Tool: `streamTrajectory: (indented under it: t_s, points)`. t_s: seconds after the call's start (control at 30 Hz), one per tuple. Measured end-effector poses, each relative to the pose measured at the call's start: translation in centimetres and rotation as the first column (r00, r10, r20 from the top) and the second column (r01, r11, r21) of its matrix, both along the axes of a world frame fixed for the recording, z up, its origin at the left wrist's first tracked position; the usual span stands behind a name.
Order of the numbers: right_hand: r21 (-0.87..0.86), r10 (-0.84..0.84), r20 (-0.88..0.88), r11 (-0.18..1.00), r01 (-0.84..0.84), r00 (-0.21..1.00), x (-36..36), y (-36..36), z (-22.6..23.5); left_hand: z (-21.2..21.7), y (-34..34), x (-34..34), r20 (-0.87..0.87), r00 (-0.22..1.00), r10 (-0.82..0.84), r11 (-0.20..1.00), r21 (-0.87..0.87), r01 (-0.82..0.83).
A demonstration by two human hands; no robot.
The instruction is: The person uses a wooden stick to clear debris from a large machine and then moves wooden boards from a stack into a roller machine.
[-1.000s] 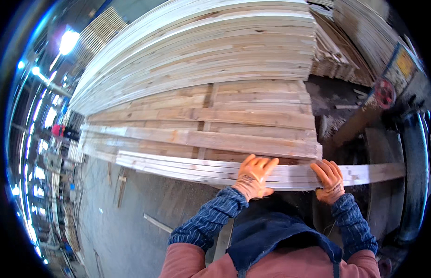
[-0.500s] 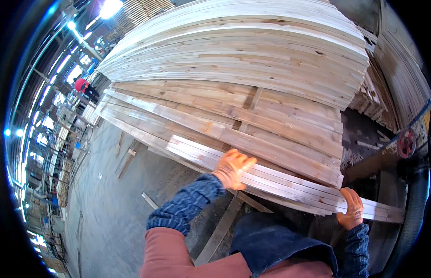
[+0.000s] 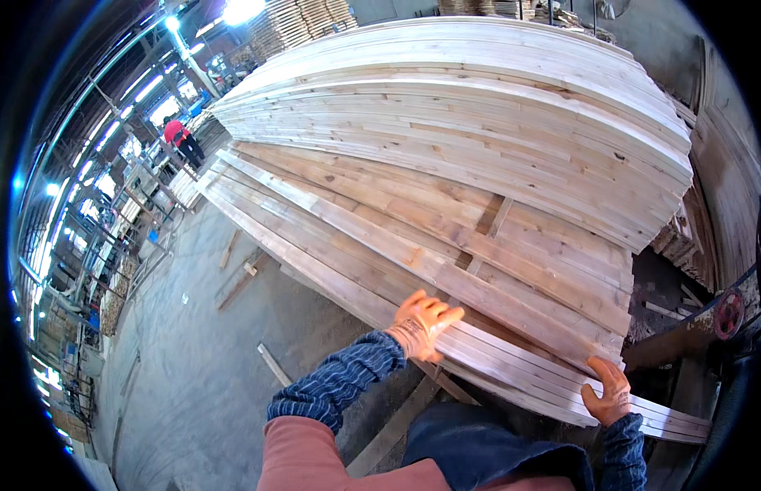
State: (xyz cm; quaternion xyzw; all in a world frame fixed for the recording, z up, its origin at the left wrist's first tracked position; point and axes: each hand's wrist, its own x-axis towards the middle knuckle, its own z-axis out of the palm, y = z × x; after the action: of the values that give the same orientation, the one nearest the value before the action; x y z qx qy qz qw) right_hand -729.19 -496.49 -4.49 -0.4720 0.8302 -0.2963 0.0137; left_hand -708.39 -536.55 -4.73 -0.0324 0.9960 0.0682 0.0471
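Note:
Several narrow, pale wooden strips (image 3: 528, 362) lie side by side along the near edge of a layer of planks. My left hand (image 3: 424, 325), in an orange glove, is closed over their left end. Over their right part, my right hand (image 3: 611, 393), gloved alike, curls its fingers across the strips. Past this hand the strips run on beyond the ends of the planks. Wider planks (image 3: 446, 274) lie just beyond the strips, some with gaps between them.
A tall stack of boards (image 3: 462, 123) rises behind the planks. On the right stands machinery with a red handwheel (image 3: 729, 314). Loose wood pieces (image 3: 274, 364) lie on the concrete floor (image 3: 200, 393). A person in red (image 3: 180, 137) stands far off at left.
The strips have slid right under my hands; their left end, earlier well beyond my left hand, is now at it. The whole view has shifted, with the scene lower and further right.

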Motion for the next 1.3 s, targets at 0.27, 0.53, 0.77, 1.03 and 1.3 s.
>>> streamTrajectory:
  t_s: [0.27,0.53,0.77,1.03,1.3]
  points:
    - [-0.051,0.148,-0.137,0.986,-0.157,0.979,-5.5,-11.9,6.3,-4.2,7.3,-4.4,-0.120,0.981,-0.154,0.939,0.290,0.183]
    - [-0.005,-0.074,-0.632,0.996,0.091,0.771,-22.7,-25.0,18.2,-3.7,7.3,-6.4,-0.317,0.948,-0.022,0.601,0.754,0.266]
    - [0.369,-0.118,-0.442,0.880,0.300,0.889,-30.3,-29.0,23.8,-5.6,-0.4,1.2,-0.502,0.817,0.283,0.758,0.639,0.130]
    - [0.409,0.078,-0.311,0.911,0.059,0.947,-32.2,-28.4,25.3,-7.1,-4.8,1.8,-0.135,0.823,0.552,0.318,0.946,-0.058]
    - [0.488,0.117,-0.760,0.753,0.441,0.639,-27.7,-32.4,23.8,0.1,-15.6,-9.7,-0.413,0.744,0.525,0.253,0.910,0.327]
